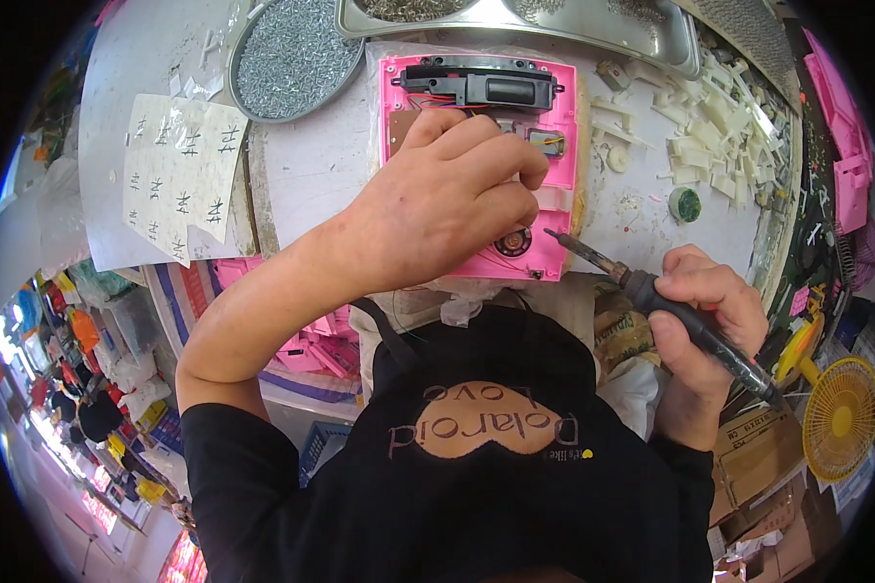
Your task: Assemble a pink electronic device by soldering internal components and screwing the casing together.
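A pink plastic housing [559, 83] lies open on the worktable, with a black module [496, 91], thin wires and a small round speaker-like part [513, 241] inside it. My left hand [447, 194] reaches over the housing's middle with its fingers curled down and in. Whatever those fingertips pinch is hidden beneath the hand. In my right hand [700, 311] is a soldering iron [671, 306], gripped by its dark handle. Its bare tip points up and left, close to the housing's lower right edge; I cannot tell whether it touches.
A round tray of small screws [297, 60] stands at the upper left, beside marked paper sheets [185, 165]. Metal trays [515, 21] line the back. White plastic pieces [719, 126] and a small green tin [685, 204] lie right. A yellow fan [841, 418] is at far right.
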Available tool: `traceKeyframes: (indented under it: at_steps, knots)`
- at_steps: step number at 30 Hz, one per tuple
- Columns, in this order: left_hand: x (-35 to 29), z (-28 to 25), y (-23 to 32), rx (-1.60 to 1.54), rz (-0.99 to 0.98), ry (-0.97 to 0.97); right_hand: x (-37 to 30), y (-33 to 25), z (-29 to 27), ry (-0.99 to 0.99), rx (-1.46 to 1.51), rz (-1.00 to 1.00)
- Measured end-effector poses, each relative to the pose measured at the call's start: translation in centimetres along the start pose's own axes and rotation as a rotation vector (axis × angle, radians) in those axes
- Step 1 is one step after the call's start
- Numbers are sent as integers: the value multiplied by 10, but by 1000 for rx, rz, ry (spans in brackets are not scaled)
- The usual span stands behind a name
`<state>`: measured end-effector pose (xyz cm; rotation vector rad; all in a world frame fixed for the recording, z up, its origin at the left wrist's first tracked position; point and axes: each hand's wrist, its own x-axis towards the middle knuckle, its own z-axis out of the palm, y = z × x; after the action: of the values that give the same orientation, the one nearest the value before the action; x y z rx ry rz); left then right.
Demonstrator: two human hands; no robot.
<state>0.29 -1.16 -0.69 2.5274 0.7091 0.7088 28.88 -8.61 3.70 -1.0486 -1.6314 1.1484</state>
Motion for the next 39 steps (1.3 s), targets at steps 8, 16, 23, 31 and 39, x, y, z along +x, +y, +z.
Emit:
traceKeyframes:
  at_steps: [8, 16, 23, 31, 39]
  knots:
    - [-1, 0, 1, 28, -2, -54, 4, -1, 7, -33, -61, 23]
    - [-1, 1, 1, 25, 2, -56, 9, -3, 8, -60, -129, 13]
    - [-1, 1, 1, 26, 4, -39, 10, -4, 8, -79, -132, 20]
    - [-1, 2, 1, 33, -2, -34, 10, 0, 9, -66, -132, 3]
    - [-1, 1, 2, 33, -4, -52, 9, -3, 9, -65, -154, 18]
